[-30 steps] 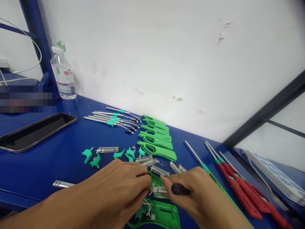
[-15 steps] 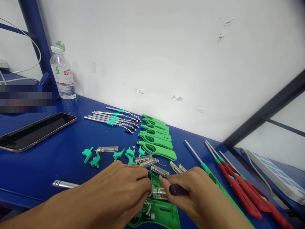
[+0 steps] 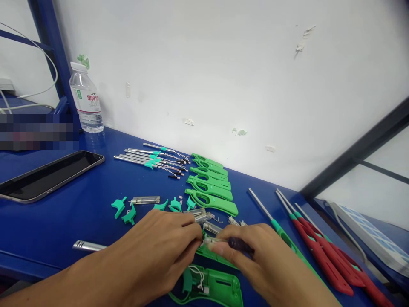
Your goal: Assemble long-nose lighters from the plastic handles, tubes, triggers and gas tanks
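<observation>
The blue table stands by the white wall; compared with before, the clear fluid tube is raised from the green shell half; the right hand pinches it, also holding a dark round handle; the left hand has fingers pressed together, perhaps on the tube's end, near the hollow shell with white wires

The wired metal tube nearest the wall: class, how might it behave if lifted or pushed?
The metal tube looks straight, so it would probably be stiff. Its thin wires curve loosely and would likely flop and trail. The tube seems round, but the teal plastic piece on it may check any rolling.
</observation>
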`<state>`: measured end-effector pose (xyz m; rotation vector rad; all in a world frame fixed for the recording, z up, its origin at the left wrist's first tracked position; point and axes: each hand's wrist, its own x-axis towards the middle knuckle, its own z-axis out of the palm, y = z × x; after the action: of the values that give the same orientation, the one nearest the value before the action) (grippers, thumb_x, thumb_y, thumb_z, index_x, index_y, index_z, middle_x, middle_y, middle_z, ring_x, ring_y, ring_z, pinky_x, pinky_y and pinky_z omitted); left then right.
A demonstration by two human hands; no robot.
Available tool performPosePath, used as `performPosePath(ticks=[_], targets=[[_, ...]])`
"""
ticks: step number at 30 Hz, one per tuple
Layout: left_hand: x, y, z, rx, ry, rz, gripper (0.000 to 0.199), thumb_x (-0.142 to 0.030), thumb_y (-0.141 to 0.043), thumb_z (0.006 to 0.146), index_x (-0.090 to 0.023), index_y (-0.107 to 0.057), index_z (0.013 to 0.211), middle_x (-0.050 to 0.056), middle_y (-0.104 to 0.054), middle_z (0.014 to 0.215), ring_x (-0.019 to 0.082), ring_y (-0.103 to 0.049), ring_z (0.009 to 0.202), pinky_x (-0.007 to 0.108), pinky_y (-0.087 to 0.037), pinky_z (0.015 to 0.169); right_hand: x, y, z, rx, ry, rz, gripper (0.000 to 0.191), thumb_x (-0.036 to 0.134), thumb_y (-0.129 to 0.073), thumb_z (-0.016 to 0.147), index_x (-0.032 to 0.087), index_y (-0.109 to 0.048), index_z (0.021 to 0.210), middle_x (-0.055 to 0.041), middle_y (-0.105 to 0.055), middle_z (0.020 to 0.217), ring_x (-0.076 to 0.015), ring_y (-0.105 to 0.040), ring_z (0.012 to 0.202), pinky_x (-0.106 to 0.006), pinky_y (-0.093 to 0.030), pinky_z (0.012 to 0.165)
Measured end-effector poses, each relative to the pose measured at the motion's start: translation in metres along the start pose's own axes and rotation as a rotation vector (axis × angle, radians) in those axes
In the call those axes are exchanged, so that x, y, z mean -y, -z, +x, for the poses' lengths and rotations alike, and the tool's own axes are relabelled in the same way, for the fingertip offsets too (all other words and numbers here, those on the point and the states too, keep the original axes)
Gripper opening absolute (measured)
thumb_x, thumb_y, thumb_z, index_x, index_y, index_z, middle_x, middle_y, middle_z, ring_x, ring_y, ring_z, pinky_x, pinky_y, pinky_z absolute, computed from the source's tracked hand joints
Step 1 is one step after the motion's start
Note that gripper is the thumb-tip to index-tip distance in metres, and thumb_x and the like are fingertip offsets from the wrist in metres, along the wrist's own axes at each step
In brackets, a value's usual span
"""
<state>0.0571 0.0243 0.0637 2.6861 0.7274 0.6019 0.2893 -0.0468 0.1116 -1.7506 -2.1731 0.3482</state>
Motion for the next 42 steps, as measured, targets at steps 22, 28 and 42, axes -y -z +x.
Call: performPosePath(ticks=[22, 28, 42], targets=[[-0.005, 0.000, -0.001, -0.043, 0.204, -0.238, 0.019, -0.021, -0.055, 0.103, -0.028, -0.068, 0.092, -0.006, -0.073, 0.088, 0.015, -0.064, 0.073, 0.029, -0.044, 0.068, -0.013, 0.003, -0.006, -0.038, 0.123, 0.040, 0.024, 0.025, -0.070, 0.102, 0.041, -0.088, 0.105, 0.0064, -0.092, 0.110, -0.0284, -0.088, 0.097, -0.032, -0.066, 0.083], [-0.004, -0.001, -0.001, -0.065, 0.183, -0.250, 0.019, -0.021, -0.055, 0.104, -0.028, -0.067, 0.092, -0.006, -0.073, 0.087, 0.015, -0.066, 0.076, 0.029, -0.044, 0.070, -0.011, 0.002, -0.006, -0.085, 0.161, -0.007, 0.025, 0.024, -0.067, 0.099, 0.040, -0.086, 0.099, 0.0074, -0.092, 0.104, -0.0287, -0.089, 0.087, -0.033, -0.065, 0.072], [-0.003, -0.004, -0.003, -0.084, 0.188, -0.283, 0.021, -0.024, -0.053, 0.110, -0.029, -0.067, 0.095, -0.007, -0.072, 0.091, 0.015, -0.065, 0.080, 0.029, -0.043, 0.074, -0.009, 0.005, -0.007, -0.104, 0.198, -0.038, 0.024, 0.021, -0.072, 0.100, 0.040, -0.086, 0.102, 0.0086, -0.092, 0.103, -0.0278, -0.088, 0.084, -0.032, -0.063, 0.072]])
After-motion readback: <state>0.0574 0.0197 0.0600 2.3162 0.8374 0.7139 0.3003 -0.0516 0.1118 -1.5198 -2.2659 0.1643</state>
